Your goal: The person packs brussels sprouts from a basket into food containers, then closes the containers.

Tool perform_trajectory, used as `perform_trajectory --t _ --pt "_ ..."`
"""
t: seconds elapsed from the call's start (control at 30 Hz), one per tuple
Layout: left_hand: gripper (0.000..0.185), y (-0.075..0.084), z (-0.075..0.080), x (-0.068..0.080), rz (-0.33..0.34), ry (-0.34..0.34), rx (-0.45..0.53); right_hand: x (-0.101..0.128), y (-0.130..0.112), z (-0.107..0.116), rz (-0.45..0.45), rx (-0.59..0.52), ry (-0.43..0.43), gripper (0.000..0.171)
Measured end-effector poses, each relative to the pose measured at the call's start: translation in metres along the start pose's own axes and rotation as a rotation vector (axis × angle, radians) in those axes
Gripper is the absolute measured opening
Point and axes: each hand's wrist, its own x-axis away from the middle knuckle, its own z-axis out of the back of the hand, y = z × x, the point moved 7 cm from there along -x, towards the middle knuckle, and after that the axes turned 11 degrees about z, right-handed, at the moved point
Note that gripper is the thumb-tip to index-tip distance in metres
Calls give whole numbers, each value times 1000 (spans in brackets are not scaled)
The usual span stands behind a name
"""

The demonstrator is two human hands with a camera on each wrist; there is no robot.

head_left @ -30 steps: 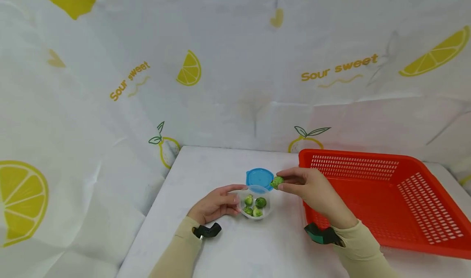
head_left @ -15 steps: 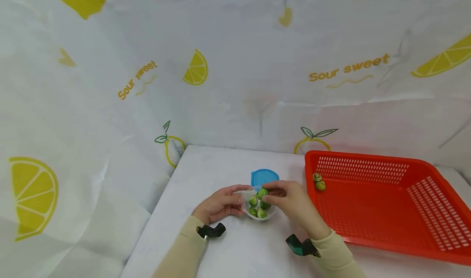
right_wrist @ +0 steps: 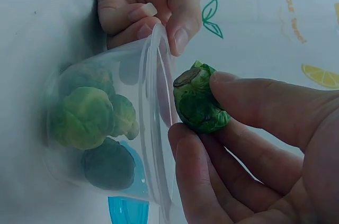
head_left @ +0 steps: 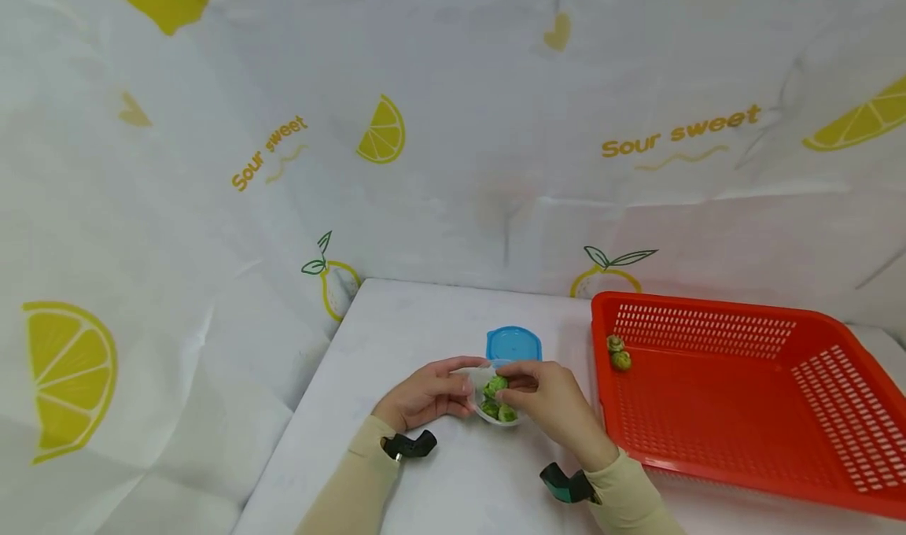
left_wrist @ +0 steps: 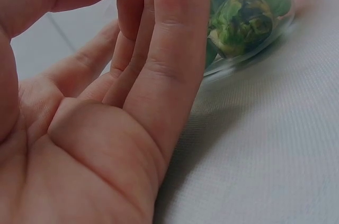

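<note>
A white cloth printed with lemons (head_left: 453,110) hangs behind and beside the white surface (head_left: 425,322). One red basket (head_left: 743,393) sits at the right with two sprouts (head_left: 618,352) in its far corner. One clear tub (right_wrist: 151,128), gripped at the rim by the left hand (head_left: 425,397), holds three sprouts. One blue lid (head_left: 513,344) lies behind. The right hand (head_left: 548,401) pinches one sprout (right_wrist: 198,102) at the tub's mouth

It looked like a makeshift recording booth rather than a lived-in kitchen: a white cloth-covered table (head_left: 439,315) stood enclosed at the far side and left by hung white sheeting printed with yellow lemons and "Sour sweet" (head_left: 269,153), with a red perforated plastic basket (head_left: 743,409) at right.
</note>
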Motion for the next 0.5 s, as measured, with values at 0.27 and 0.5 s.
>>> perform_trajectory --t 0.27,0.5 --pt "54 -1 1 -1 2 -3 -7 -1 2 -5 39 6 16 27" --pt "53 -2 2 -2 6 -6 -11 -3 6 -10 24 10 15 24"
